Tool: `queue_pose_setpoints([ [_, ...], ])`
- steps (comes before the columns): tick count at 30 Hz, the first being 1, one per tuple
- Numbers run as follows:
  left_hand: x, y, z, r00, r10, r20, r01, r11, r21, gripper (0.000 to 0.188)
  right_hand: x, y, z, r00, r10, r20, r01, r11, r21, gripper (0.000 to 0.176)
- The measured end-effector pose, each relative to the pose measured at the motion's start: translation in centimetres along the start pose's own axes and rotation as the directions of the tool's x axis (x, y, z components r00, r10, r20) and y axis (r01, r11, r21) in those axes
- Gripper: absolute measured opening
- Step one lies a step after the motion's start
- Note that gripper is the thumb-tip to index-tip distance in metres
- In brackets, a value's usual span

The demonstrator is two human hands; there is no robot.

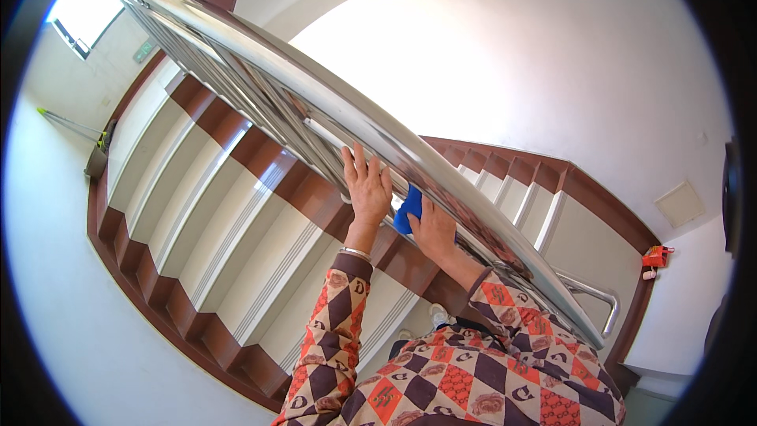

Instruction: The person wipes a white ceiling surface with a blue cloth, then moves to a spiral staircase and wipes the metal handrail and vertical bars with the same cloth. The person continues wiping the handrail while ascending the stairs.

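Note:
A thick stainless-steel handrail (340, 97) runs diagonally across the view, with thinner metal bars beneath it. My right hand (436, 229) grips a blue cloth (408, 212) against the bars just below the handrail. Part of the cloth is hidden behind my fingers and palm. To its left, my left hand (368, 189) lies with its fingers extended and slightly apart over a thinner rail (325, 134). Nothing shows in that hand, though its palm side is hidden.
Pale stair steps (236, 236) with brown borders descend on the left; another flight (520, 204) lies beyond the railing. A long-handled dustpan (96, 161) leans at the left wall. A red bag (655, 256) sits by the right wall. My shoe (438, 314) is below.

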State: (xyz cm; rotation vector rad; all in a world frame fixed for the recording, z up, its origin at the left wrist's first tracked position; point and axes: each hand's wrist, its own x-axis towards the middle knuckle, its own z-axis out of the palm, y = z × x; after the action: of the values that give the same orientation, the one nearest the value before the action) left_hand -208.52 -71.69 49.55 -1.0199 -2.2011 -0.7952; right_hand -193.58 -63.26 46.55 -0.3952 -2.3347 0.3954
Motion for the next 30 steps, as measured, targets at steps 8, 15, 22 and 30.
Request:
queue_pose_setpoints([
  [8, 1.1, 1.5, 0.8, 1.0, -0.017, 0.023, 0.019, 0.996, -0.089, 0.022, 4.9, -0.1, 2.7, 0.994, 0.061, 0.096, -0.064, 0.997, 0.036, 0.065],
  [15, 2.9, -1.9, -1.8, 0.998, 0.031, -0.046, -0.031, 1.0, -0.006, 0.021, 1.0, -0.6, 1.1, 0.997, 0.028, 0.067, -0.033, 0.997, 0.076, 0.068],
  [22, 4.7, -2.0, -1.0, 0.997, 0.043, -0.065, -0.047, 0.996, -0.069, 0.02, 7.4, -2.3, 3.7, 1.0, 0.019, 0.02, -0.022, 0.993, 0.118, 0.065],
  [30, 4.4, -2.8, -2.4, 1.0, -0.02, -0.002, 0.02, 0.995, -0.102, 0.025, 8.4, -3.1, 4.7, 0.999, -0.047, 0.012, 0.046, 0.994, 0.098, 0.074],
])
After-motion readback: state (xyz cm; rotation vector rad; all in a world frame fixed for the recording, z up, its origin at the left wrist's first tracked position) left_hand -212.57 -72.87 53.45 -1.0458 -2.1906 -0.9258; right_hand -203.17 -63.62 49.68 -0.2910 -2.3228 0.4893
